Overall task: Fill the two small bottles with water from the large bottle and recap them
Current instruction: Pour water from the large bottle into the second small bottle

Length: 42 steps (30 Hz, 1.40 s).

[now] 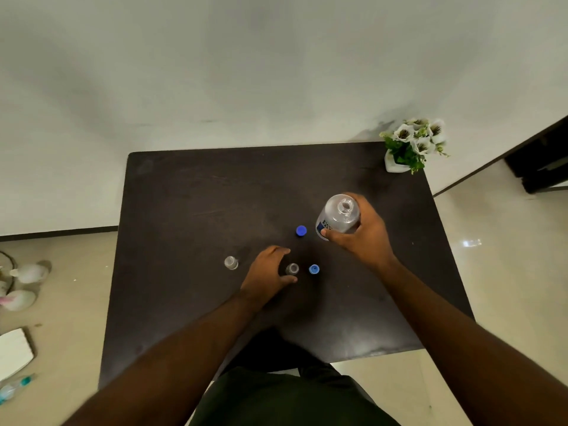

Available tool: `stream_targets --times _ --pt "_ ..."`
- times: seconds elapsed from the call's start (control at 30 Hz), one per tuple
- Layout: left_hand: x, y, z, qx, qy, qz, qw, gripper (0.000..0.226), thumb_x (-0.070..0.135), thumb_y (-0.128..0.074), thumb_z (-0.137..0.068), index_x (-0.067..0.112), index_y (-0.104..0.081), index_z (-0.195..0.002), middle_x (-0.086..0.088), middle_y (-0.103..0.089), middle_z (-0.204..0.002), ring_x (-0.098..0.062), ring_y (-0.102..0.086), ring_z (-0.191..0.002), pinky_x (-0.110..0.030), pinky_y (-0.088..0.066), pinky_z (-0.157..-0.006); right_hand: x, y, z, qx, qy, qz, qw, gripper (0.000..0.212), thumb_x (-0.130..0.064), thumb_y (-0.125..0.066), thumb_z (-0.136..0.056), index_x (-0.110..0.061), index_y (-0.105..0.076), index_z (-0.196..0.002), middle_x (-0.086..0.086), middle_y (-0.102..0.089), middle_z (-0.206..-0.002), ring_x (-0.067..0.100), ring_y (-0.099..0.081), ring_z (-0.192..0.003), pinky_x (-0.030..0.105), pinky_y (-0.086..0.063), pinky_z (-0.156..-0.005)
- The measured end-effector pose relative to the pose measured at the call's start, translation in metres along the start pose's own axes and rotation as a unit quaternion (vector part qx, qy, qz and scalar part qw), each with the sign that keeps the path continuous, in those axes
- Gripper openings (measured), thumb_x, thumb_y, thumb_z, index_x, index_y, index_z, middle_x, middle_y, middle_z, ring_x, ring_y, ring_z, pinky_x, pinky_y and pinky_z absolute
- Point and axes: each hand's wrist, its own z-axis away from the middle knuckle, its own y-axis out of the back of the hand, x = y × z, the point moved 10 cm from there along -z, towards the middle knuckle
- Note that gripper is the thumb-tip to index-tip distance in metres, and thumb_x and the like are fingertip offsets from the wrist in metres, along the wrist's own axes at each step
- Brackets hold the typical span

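Fingers of the left hand [268,269] curl around 1 small bottle [292,268]; right hand [359,233] grips the large bottle [339,216].

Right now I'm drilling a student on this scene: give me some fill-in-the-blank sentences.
1. The right hand grips the ____ bottle.
2. The left hand holds a small bottle that has no ____.
3. Loose caps on the table: ____.
4. The plant stands at the table's far ____ corner.

Missing: large; cap; two; right
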Motion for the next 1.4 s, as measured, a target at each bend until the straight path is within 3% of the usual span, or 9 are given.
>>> stream_targets --times 0.1,0.23,0.5,0.7,0.9,1.03,1.13,1.27,1.4 --pt "-0.002 -0.006 -0.006 -0.017 -0.007 -0.026 1.000 0.063 0.038 -0.084 -0.076 0.019 -0.062 -0.132 -0.001 -0.060 -0.135 -0.019 -0.055 -0.126 -0.034 -0.043 -0.110 0.008 0.011 0.000 -0.002 -0.001 0.004 1.000 0.073 -0.020 -0.094 -0.064 -0.021 -0.058 -0.127 -0.004 -0.065 -0.121 0.012 -0.064 -0.112 0.036 -0.057 -0.092" --pt "0.008 0.002 -0.005 0.004 -0.032 -0.025 0.999 0.029 0.033 -0.082 -0.079 0.020 -0.074 -0.103 0.004 -0.071 -0.108 -0.014 -0.065 -0.102 -0.035 -0.053 -0.092 0.011 0.015 -0.001 -0.016 0.002 0.007 1.000 0.074 -0.022 -0.093 -0.063 -0.021 -0.057 -0.128 -0.005 -0.065 -0.121 0.012 -0.064 -0.113 0.038 -0.057 -0.092" --pt "0.029 0.051 0.011 0.077 0.029 0.134 0.987 0.024 0.024 -0.083 -0.077 0.026 -0.069 -0.097 0.010 -0.076 -0.089 0.002 -0.073 -0.083 -0.027 -0.062 -0.083 -0.022 0.019 -0.007 -0.040 0.044 -0.003 0.998 0.073 -0.032 -0.091 -0.064 -0.029 -0.054 -0.128 -0.008 -0.062 -0.121 0.011 -0.062 -0.112 0.037 -0.056 -0.095" --pt "0.098 0.150 0.036 0.197 -0.067 0.185 0.960 0.023 0.013 -0.081 -0.082 0.021 -0.073 -0.101 0.006 -0.077 -0.090 -0.008 -0.075 -0.083 -0.023 -0.061 -0.077 -0.076 0.035 -0.012 -0.052 0.094 -0.018 0.994 0.073 -0.024 -0.089 -0.069 -0.030 -0.047 -0.129 -0.011 -0.057 -0.121 0.001 -0.059 -0.108 0.022 -0.053 -0.089" --pt "0.163 0.250 0.072 0.284 -0.121 0.226 0.924 0.021 0.009 -0.083 -0.079 0.020 -0.075 -0.096 0.005 -0.078 -0.090 -0.011 -0.076 -0.088 -0.023 -0.060 -0.085 -0.164 0.069 -0.014 -0.075 0.191 -0.006 0.979 0.074 -0.027 -0.085 -0.078 -0.037 -0.037 -0.133 -0.021 -0.056 -0.122 -0.001 -0.059 -0.108 0.016 -0.051 -0.084" --pt "0.212 0.302 0.103 0.311 -0.166 0.218 0.910 0.018 0.012 -0.081 -0.082 0.027 -0.073 -0.088 0.013 -0.076 -0.085 -0.009 -0.075 -0.085 -0.022 -0.061 -0.080 -0.233 0.104 -0.006 -0.055 0.252 0.011 0.966 0.073 -0.036 -0.082 -0.081 -0.047 -0.033 -0.135 -0.036 -0.048 -0.121 -0.007 -0.055 -0.109 0.008 -0.049 -0.079" --pt "0.243 0.330 0.129 0.324 -0.196 0.224 0.898 0.025 0.009 -0.081 -0.081 0.031 -0.074 -0.092 0.013 -0.075 -0.081 -0.009 -0.074 -0.079 -0.020 -0.059 -0.072 -0.281 0.129 0.004 -0.026 0.298 0.025 0.954 0.072 -0.044 -0.080 -0.079 -0.058 -0.032 -0.131 -0.038 -0.048 -0.121 -0.005 -0.057 -0.106 0.013 -0.054 -0.075" --pt "0.275 0.353 0.154 0.326 -0.226 0.223 0.891 0.028 0.014 -0.083 -0.081 0.023 -0.077 -0.107 0.010 -0.079 -0.094 -0.012 -0.075 -0.088 -0.023 -0.060 -0.076 -0.329 0.153 0.014 0.011 0.353 0.064 0.933 0.079 -0.049 -0.080 -0.077 -0.055 -0.031 -0.138 -0.043 -0.043 -0.127 -0.014 -0.049 -0.114 0.005 -0.049 -0.079" --pt "0.302 0.371 0.175 0.333 -0.249 0.226 0.881 0.029 0.019 -0.083 -0.082 0.023 -0.077 -0.110 0.009 -0.080 -0.098 -0.012 -0.077 -0.091 -0.027 -0.063 -0.079 -0.367 0.167 0.022 0.021 0.388 0.102 0.916 0.086 -0.048 -0.081 -0.076 -0.056 -0.027 -0.142 -0.043 -0.037 -0.132 -0.010 -0.050 -0.116 0.005 -0.050 -0.081"
